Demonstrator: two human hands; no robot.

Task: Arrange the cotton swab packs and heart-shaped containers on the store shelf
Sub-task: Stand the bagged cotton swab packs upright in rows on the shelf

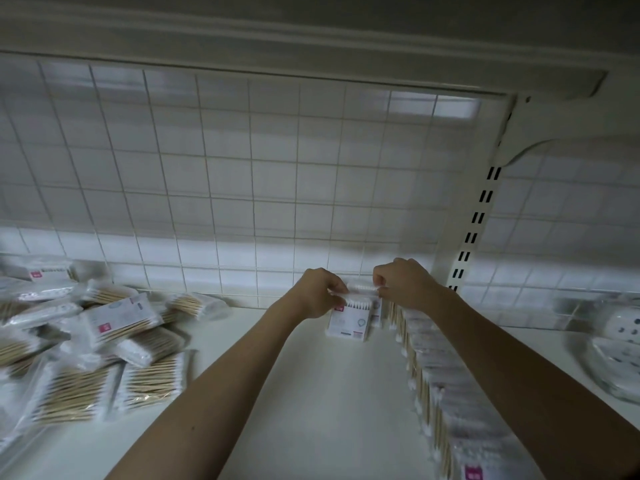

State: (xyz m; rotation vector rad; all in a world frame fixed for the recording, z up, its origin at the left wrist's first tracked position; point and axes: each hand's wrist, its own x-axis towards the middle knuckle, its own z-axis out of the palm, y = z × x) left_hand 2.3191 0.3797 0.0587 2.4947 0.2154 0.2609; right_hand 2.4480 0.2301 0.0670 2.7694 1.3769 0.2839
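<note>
Two hands meet at the centre of the frame, against the wire grid back panel (242, 168). The left hand (320, 292) and right hand (403, 284) each pinch a top corner of an upright cotton swab pack (353, 318) standing on the white shelf (311, 393), just beside the far end of a row of upright packs (446, 375) running to the lower right. A loose heap of swab packs (79, 341) fills the lower left. At the right edge, beyond the slotted upright (476, 220), lie blurred white containers (620, 355); their contents cannot be told.
</note>
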